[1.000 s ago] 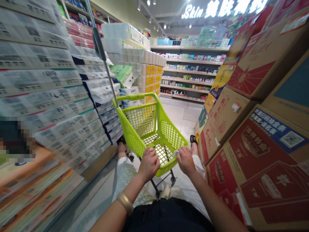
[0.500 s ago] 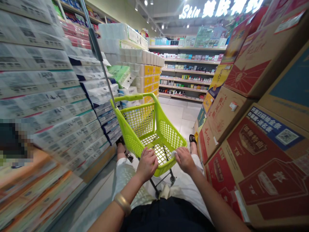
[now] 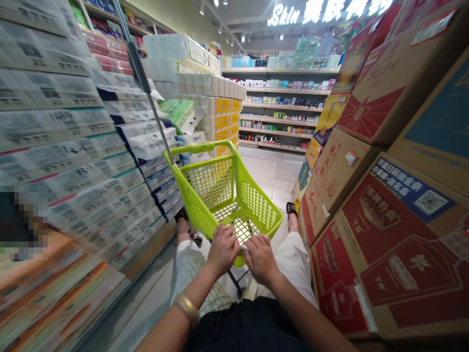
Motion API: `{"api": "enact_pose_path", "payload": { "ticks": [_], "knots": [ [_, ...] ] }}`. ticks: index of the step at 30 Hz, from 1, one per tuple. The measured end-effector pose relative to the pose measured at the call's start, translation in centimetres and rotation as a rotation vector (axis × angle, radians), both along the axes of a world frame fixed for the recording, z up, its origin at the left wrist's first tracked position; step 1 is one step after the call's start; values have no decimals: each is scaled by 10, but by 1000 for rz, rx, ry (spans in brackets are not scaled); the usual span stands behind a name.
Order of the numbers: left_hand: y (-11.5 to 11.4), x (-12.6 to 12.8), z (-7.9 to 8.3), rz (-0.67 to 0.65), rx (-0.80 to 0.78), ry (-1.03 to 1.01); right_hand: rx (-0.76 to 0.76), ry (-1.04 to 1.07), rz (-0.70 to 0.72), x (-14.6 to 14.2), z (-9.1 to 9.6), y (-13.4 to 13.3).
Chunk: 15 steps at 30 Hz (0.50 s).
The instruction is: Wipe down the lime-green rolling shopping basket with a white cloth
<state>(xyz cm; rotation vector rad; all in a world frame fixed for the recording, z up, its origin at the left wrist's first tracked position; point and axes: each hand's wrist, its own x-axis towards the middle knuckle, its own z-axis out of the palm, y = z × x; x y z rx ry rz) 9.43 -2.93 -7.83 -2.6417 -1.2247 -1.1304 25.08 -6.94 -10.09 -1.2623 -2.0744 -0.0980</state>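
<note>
A green plastic shopping cart [image 3: 220, 195] stands between my legs, its perforated basket facing me. My left hand [image 3: 222, 249], with a gold bangle on the wrist, has its fingers curled over the basket's near rim. Right beside it, my right hand [image 3: 261, 256] is closed at the same rim, and a bit of white tissue [image 3: 244, 248] shows at its fingertips. Most of the tissue is hidden under the fingers. A metal pole [image 3: 143, 73] with a grey sleeve rises from the cart's far left corner. Nothing lies in the basket.
Stacked white paper packs [image 3: 73, 127] line the left, with orange packs [image 3: 66, 298] lower down. Printed cardboard boxes [image 3: 395, 220] are piled close on the right. Pale floor tiles [image 3: 267, 168] lead to stocked shelves [image 3: 282, 92] at the back.
My right hand has slid left and nearer along the basket rim with the tissue, from the right corner to beside my left hand. My left hand stays in place.
</note>
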Motion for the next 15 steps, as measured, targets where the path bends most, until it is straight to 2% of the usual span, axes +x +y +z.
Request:
{"api": "enact_pose_path", "payload": {
  "ticks": [3,6,8,10,12,15],
  "knots": [
    [0,-1,1,3,-1,11,-12,-70,58,35,5,20],
    [0,0,0,11,-6,7,0,-11,-29,72,5,45],
    [1,1,-1,13,-3,-1,3,18,-84,81,3,52],
    [1,2,-1,16,2,-6,8,44,-132,70,1,46],
    [1,2,-1,19,6,-8,4,80,-151,47,0,30],
    [0,0,-1,17,10,-5,-24,117,-62,12,-1,2]
  ]
}}
